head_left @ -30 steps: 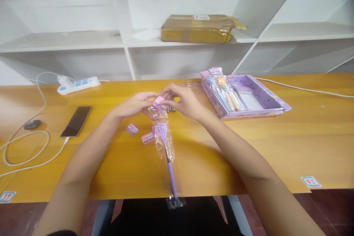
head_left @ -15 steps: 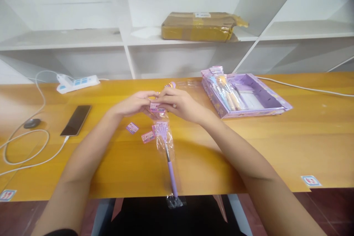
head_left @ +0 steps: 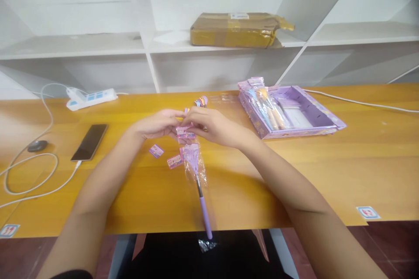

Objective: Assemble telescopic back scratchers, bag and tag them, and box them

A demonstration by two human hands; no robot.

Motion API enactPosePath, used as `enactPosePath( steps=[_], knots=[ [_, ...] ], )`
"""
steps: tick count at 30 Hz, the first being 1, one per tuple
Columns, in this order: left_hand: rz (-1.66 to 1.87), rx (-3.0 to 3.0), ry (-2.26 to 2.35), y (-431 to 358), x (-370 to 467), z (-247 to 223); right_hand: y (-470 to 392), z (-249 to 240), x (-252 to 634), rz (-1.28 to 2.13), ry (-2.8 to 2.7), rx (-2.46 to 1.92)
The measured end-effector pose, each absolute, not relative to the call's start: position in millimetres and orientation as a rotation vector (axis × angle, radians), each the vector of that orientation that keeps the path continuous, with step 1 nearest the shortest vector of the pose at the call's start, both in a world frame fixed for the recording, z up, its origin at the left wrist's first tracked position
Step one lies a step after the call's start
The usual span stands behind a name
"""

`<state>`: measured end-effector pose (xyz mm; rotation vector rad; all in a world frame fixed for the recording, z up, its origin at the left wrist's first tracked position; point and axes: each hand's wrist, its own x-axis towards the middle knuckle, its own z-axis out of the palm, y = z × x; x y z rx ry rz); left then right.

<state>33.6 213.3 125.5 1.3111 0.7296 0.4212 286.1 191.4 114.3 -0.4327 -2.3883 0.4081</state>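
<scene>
A purple back scratcher with a hand-shaped head lies in a clear plastic sleeve, its handle end reaching the table's front edge. My left hand and my right hand meet above its head, both closed on the pink header card at the top of the sleeve. Some fingertips are hidden behind the card and each other. Left of the sleeve lie a small pink label and a small purple label. Just beyond my fingers is a striped, multicoloured item, partly covered.
A purple display box with several bagged back scratchers stands at the right. Leftward are a phone on a cable, a black mouse and a power strip. A taped carton sits on the shelf behind.
The sleeve with the back scratcher has slid slightly towards me, its handle end now lower. The header card has dropped a little, and my right fingers have shifted slightly.
</scene>
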Motion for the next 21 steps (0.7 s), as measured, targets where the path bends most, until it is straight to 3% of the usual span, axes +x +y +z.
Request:
enactPosePath(
  steps=[21],
  knots=[
    [0.483,1.502,0.830,212.8,35.6,125.2,187.3,115.5,285.3,0.470,-2.429,-0.446]
  ],
)
